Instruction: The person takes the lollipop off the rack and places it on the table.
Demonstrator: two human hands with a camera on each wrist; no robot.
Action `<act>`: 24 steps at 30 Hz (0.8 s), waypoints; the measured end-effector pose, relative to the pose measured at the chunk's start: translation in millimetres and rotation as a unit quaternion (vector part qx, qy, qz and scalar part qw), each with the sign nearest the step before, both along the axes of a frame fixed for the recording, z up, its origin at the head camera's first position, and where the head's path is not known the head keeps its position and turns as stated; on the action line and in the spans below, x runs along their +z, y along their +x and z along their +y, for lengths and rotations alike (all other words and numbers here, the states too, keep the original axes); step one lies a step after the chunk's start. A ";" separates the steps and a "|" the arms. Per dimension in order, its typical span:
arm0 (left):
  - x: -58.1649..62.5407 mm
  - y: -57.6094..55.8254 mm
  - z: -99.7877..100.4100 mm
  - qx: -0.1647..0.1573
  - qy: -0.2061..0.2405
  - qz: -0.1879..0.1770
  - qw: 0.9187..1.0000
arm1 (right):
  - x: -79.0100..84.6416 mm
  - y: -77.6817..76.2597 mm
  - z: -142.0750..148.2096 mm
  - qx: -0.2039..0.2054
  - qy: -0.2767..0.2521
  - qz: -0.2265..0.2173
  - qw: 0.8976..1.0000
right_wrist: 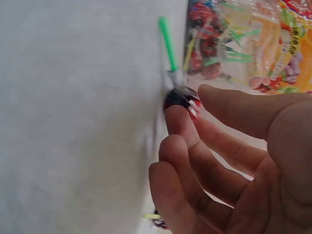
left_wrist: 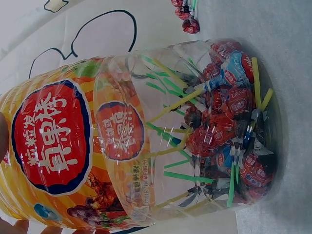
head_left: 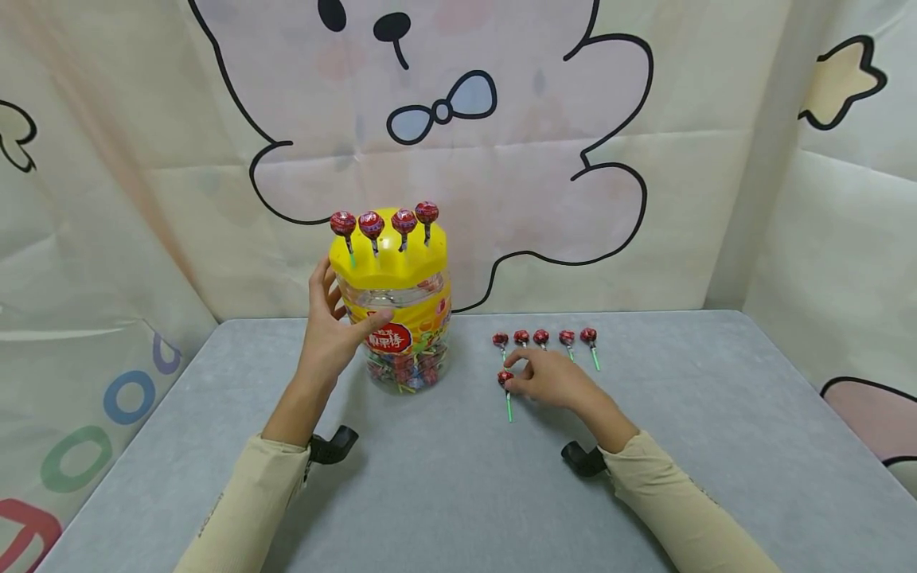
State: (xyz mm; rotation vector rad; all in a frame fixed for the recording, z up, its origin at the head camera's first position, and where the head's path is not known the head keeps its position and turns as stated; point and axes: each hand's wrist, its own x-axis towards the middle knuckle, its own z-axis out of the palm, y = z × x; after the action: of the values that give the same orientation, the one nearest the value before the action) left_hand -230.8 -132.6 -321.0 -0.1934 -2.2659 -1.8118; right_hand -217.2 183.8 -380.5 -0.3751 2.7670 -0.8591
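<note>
My left hand grips a clear plastic jar with a yellow fruit label, its thumb across the front and fingers round the side. Lollipops with green and yellow sticks fill the jar's lower part. Several red-wrapped lollipops stand upright in the yellow lid. On the table to the right of the jar, my right hand pinches the red head of a lollipop between thumb and forefinger. Its green stick points toward me.
Behind the right hand, several more red lollipops lie in a row on the grey table, partly hidden by that hand. A printed cloth hangs along the table's back edge and both sides.
</note>
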 end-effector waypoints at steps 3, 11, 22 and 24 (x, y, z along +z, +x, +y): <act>0.1 0.1 0.0 0.001 0.000 -0.001 1.000 | 4.8 1.0 0.7 -0.002 0.008 0.006 1.000; -2.2 -0.3 -1.0 -0.002 -0.004 0.003 1.000 | 18.3 3.6 -1.4 0.003 0.016 0.038 0.999; -1.6 -1.1 -4.9 -0.014 -0.003 0.005 1.000 | 66.1 -0.9 -42.3 -0.003 -0.133 0.120 0.984; -1.3 -3.2 -6.5 -0.026 0.002 0.010 1.000 | 72.4 -1.9 -48.0 0.008 -0.167 0.126 0.978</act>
State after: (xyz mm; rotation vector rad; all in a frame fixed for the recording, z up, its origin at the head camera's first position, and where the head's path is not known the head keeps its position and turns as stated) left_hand -234.0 -139.1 -322.3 -0.2703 -2.2647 -1.8302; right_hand -219.1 135.8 -308.2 -0.6013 2.8329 -1.3654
